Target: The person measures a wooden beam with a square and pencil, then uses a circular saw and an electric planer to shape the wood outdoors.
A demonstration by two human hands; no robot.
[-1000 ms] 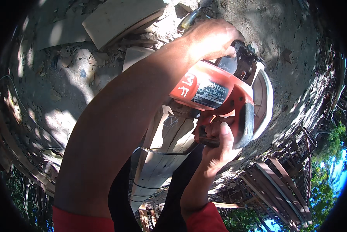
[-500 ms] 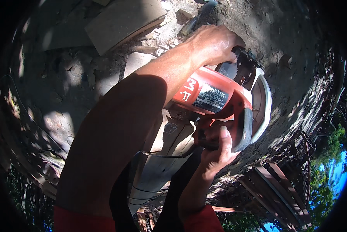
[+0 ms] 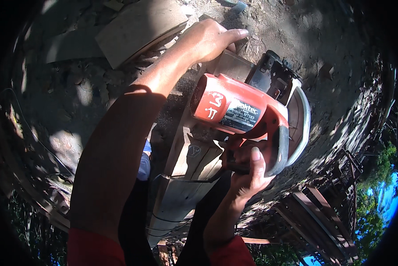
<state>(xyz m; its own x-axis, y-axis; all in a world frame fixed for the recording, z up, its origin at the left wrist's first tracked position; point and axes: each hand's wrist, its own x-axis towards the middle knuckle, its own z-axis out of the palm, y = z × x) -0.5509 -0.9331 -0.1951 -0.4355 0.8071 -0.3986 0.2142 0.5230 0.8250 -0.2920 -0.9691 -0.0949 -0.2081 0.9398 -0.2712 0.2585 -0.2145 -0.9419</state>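
Observation:
A red circular saw [image 3: 241,86] with a black base and a pale blade guard rests across a long wooden beam [image 3: 174,195]. My right hand [image 3: 250,175] is closed around its rear handle, thumb up along the grip. Beyond the motor housing, my left hand [image 3: 210,40] is at the beam's far end, off the saw. Its thumb stretches out to the right, while most of its fingers are hidden behind the hand. A dark cord lies across the beam below the handle. The blade is mostly covered by the guard.
A flat board [image 3: 141,26] lies on the ground at the far left, with wood scraps beside it. Long planks [image 3: 319,217] are stacked at the lower right. My dark-clothed legs are either side of the beam, and a thin wire [image 3: 39,137] runs along the left ground.
My left hand has let go of the saw's front and moved left to the beam's far end. My right hand and the saw have stayed almost still.

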